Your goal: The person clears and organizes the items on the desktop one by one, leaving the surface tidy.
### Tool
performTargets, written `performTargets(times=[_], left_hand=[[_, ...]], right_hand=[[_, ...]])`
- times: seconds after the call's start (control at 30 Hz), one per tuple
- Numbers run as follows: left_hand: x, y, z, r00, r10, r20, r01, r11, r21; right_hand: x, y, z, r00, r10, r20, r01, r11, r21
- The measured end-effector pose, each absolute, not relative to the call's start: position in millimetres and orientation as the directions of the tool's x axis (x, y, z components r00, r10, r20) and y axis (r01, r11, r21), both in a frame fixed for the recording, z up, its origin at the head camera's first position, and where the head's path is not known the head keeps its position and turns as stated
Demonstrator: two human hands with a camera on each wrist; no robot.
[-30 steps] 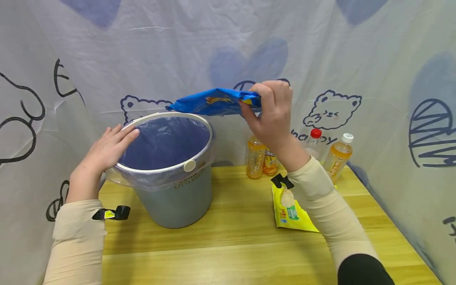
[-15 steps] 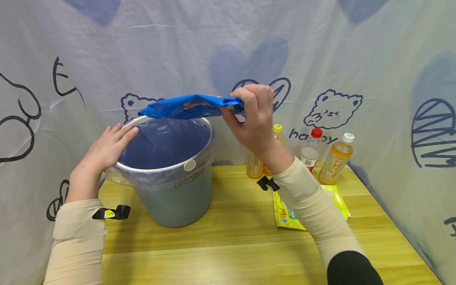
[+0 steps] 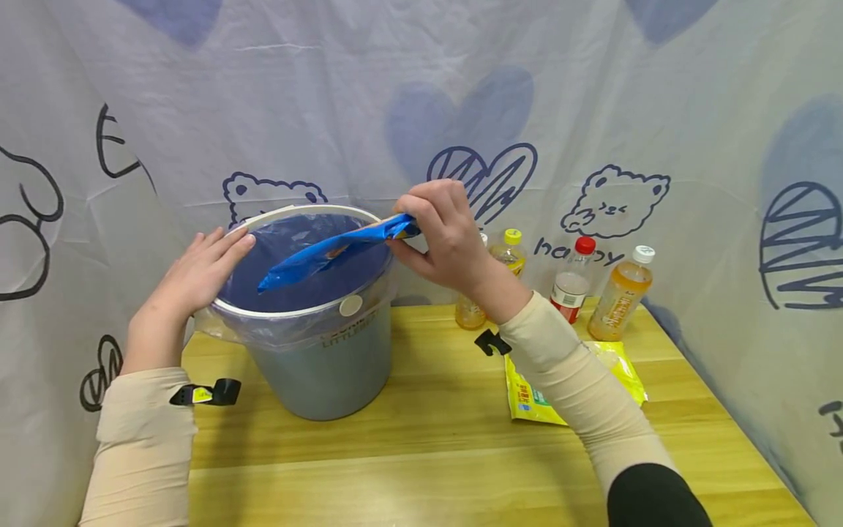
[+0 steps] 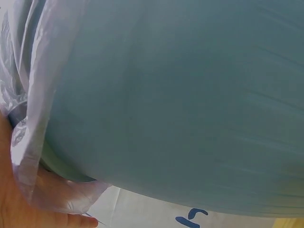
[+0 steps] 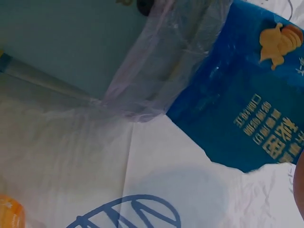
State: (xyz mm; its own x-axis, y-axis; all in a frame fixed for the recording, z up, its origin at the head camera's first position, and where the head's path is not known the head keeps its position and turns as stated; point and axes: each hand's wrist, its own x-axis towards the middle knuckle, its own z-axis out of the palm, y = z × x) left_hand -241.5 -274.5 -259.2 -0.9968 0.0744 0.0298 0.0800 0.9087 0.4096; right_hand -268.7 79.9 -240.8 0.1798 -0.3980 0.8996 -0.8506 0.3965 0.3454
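Note:
My right hand pinches one end of a blue snack bag between thumb and fingers. The bag slants down to the left, its far end low over the mouth of a grey-blue trash bin. In the right wrist view the printed side of the blue bag shows beside the bin's clear plastic liner. On the left side of the bin's white rim rests my left hand, its fingers extended. The left wrist view mostly holds the bin's wall, with part of the left hand at the lower left.
Behind my right forearm stand several drink bottles, among them a red-capped bottle and a white-capped bottle. A yellow snack bag lies partly under that forearm on the wooden table. A printed curtain hangs close behind.
My right hand has moved left and down with the blue snack bag, which has gone from level above the bin to tilted down into its opening. The left hand has stayed on the rim.

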Motion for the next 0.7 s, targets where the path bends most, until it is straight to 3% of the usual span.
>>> performTargets(times=[0.7], left_hand=[[-241.5, -274.7, -260.3, -0.997, 0.069, 0.028, 0.074, 0.906, 0.417]], right_hand=[[-273.8, 78.1, -247.1, 0.023, -0.617, 0.787, -0.843, 0.411, 0.347]])
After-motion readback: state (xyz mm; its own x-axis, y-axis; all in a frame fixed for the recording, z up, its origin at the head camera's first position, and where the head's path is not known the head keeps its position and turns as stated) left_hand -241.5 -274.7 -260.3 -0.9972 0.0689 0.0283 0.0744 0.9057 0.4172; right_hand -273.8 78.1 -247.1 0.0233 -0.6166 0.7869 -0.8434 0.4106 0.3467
